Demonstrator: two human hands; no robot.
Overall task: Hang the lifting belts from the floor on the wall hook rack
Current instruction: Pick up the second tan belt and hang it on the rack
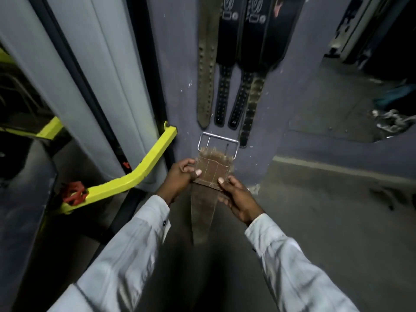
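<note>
I hold a worn brown leather lifting belt in front of me, its metal buckle pointing up toward the wall. My left hand grips its left edge and my right hand grips its right edge. The belt's tail hangs down between my arms. Above it, several belts hang on the purple wall: a tan one, two black ones and a dark studded strap. The hook rack is out of frame at the top.
A yellow metal bar with a red knob juts out at the left, next to a grey door frame. At the right is grey floor with a chain lying near the edge.
</note>
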